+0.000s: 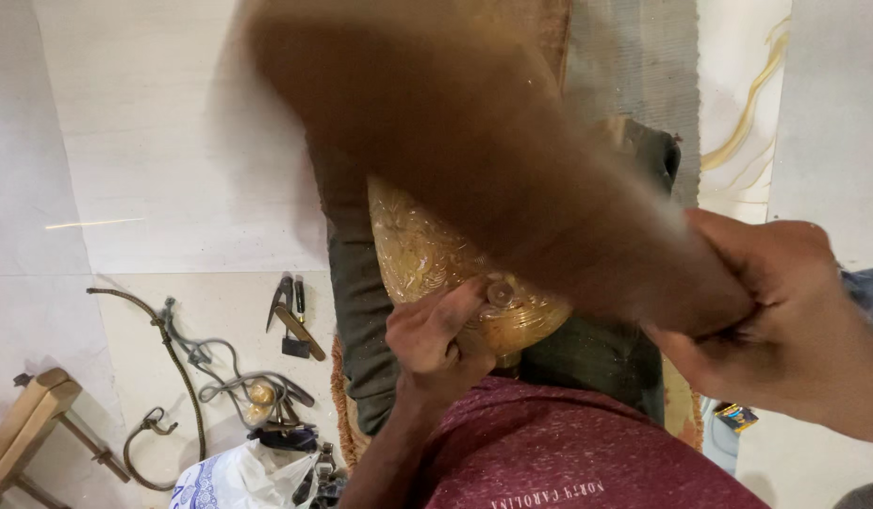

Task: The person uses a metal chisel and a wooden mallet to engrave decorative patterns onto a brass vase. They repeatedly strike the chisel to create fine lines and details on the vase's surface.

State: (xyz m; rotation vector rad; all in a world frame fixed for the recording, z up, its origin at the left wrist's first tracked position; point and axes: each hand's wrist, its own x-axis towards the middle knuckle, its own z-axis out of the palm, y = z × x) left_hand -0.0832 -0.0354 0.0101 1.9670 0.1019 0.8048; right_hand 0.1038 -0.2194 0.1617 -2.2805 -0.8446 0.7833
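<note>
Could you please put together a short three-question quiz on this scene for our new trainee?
1. True or false: the right hand grips a blurred wooden tool.
2. What does the left hand hold against the engraved brass vessel?
3. The hammer on the floor lies: A) left of the cushion, B) right of it.

Key: 1 true; 2 a small punch; 3 A.

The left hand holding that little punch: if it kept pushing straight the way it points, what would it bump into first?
Probably the golden embossed metal vessel. The left hand points its small punch up and away at the vessel's patterned surface, which lies on a dark cushion. The tip looks almost touching, but depth is unclear.
</note>
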